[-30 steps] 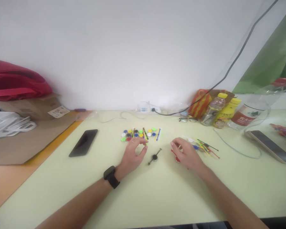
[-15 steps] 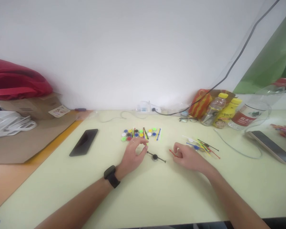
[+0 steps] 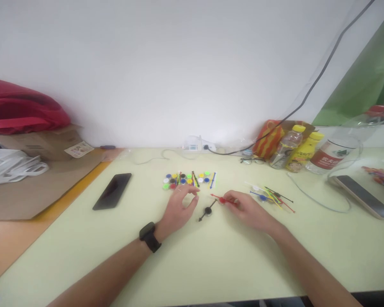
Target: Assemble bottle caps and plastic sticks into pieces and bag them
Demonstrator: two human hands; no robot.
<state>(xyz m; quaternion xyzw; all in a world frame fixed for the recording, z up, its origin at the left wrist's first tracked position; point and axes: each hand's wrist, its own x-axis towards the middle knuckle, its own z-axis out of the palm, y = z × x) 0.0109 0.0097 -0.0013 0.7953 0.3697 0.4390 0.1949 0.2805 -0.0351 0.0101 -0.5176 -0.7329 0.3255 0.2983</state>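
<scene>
My right hand [image 3: 245, 209] pinches a red arrow spinner [image 3: 222, 200] with a round red centre, over the table. Its pointed end sticks out to the left, and my fingers cover part of the other end. Between my hands lies a black arrow spinner [image 3: 208, 211], slanting from lower left to upper right. My left hand [image 3: 181, 207] rests on the table left of it, thumb and fingers apart, with nothing seen in them. Just beyond it are several coloured round discs [image 3: 183, 181] and loose arrows [image 3: 213, 180]. Right of my right hand sits a pile of arrow spinners [image 3: 270, 196].
A black phone [image 3: 112, 191] lies on the left, another phone [image 3: 365, 197] on the right. Bottles [image 3: 304, 151], glasses [image 3: 252, 160] and a power strip [image 3: 198, 144] stand or lie near the wall. Cardboard [image 3: 51, 183] and a red bag [image 3: 22, 106] are far left.
My right hand has moved left with the red arrow spinner, close to the black one. The black arrow spinner's arrow has turned to a different slant. My left hand has stayed in place.
</scene>
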